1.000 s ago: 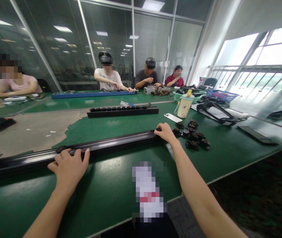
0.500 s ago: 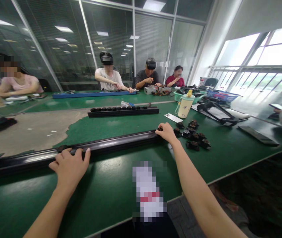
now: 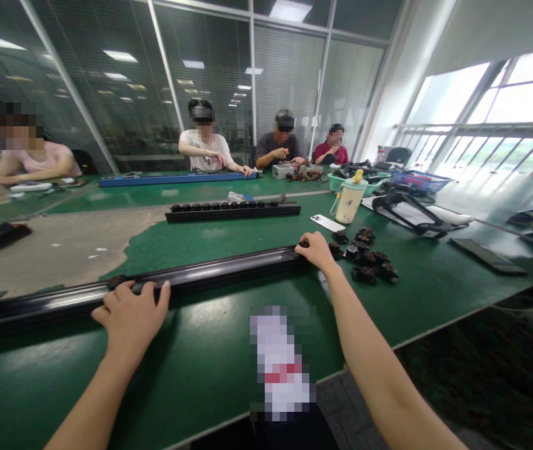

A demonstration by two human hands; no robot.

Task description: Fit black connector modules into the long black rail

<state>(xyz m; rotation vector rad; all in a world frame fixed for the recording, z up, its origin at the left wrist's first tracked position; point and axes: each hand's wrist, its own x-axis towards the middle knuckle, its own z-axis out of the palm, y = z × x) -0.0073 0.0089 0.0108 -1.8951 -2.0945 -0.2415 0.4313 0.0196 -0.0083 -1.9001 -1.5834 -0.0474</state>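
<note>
A long, glossy black rail (image 3: 219,267) lies slantwise across the green table, running out of view at the left. My left hand (image 3: 132,309) grips its near side, with fingers curled over the edge. Close to those fingertips, a small black part (image 3: 117,281) sits on the rail. At the rail's right end my right hand (image 3: 317,251) is closed, thumb and fingers pinching a small black piece (image 3: 302,244), mostly hidden by the fingers. Several loose black parts (image 3: 364,257) with brownish tops lie just right of my right hand.
Beyond the rail lies a shorter black rail (image 3: 233,214) bearing a row of black parts. A white phone (image 3: 326,223) and a cream tumbler (image 3: 351,201) stand behind the loose parts. A dark flat slab (image 3: 487,256) lies right. Several people sit across the table; one holds a blue bar (image 3: 177,179).
Both my hands and the long rail stay almost exactly where they were. At the far right, another person's hand with a flat device has shifted lower and to the right.
</note>
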